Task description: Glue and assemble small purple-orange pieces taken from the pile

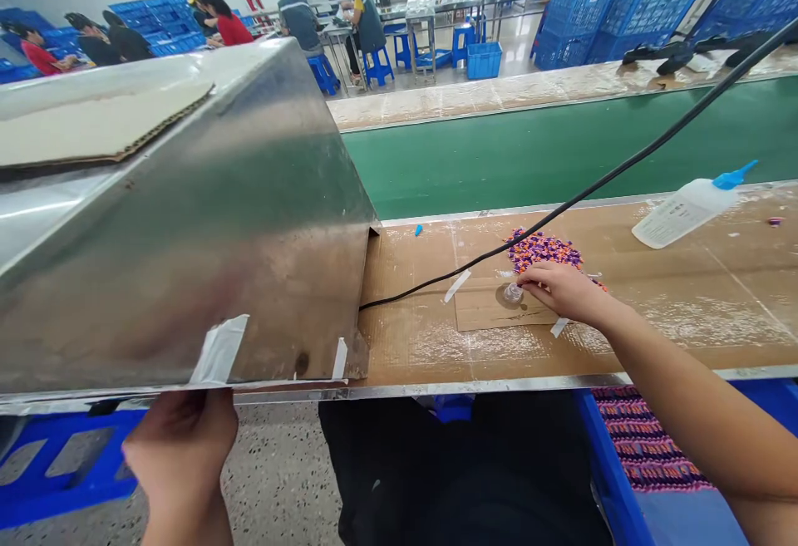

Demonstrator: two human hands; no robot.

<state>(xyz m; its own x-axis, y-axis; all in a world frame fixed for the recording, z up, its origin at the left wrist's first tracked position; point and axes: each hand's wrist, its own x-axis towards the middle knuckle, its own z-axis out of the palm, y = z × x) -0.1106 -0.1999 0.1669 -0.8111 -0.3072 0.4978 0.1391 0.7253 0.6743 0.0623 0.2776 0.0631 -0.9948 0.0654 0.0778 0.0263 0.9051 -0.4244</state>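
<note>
My right hand [564, 290] pinches its fingertips together at the rim of a small clear round dish [513, 293]; whatever is between them is too small to make out. The dish sits on a taped-down cardboard piece [483, 313]. Right behind the hand lies a pile of tiny purple and orange pieces [544, 250]. At the lower left, my left hand [187, 434] is closed at the bench's front edge, just below a strip of white tape [221, 351] on a metal housing [268, 238]. Its fingertips are hidden there.
A black cable [598, 189] slants across the bench. A white bottle with a blue nozzle [677, 212] leans at the right. Behind runs a green conveyor belt [529, 147]. A blue crate [614, 479] holds rows of purple-orange pieces. Several people sit in the background.
</note>
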